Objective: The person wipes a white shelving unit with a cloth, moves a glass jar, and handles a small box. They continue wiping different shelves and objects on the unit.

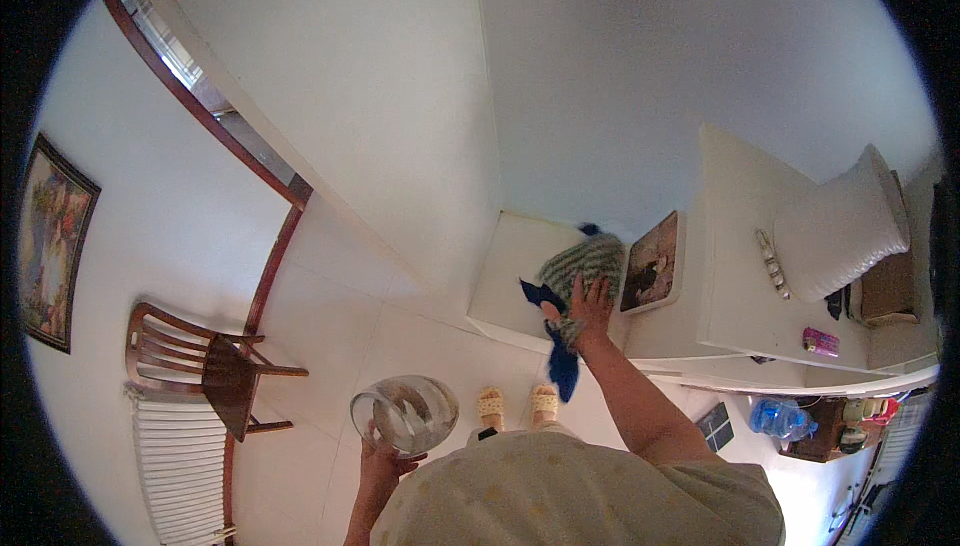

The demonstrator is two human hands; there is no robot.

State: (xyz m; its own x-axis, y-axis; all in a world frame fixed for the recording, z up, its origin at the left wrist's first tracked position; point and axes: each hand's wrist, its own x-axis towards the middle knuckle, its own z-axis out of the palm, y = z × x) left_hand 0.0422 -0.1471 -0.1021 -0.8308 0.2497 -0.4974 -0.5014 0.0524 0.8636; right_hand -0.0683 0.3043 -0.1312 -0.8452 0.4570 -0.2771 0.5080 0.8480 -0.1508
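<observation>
My left hand holds a round clear glass vase from below, tilted with its wide mouth to the left. Over a low white shelf, my right hand grips a striped grey-green fabric thing with dark blue flaps, possibly a soft toy. One blue flap hangs down past the shelf's front edge. Just right of that hand, a framed picture with rounded corners leans in the corner.
Higher on the right, a white shelf bears a white ribbed container, a bracelet-like string and a pink pack. A wooden chair and a white radiator are at left. Blue water bottles stand lower right.
</observation>
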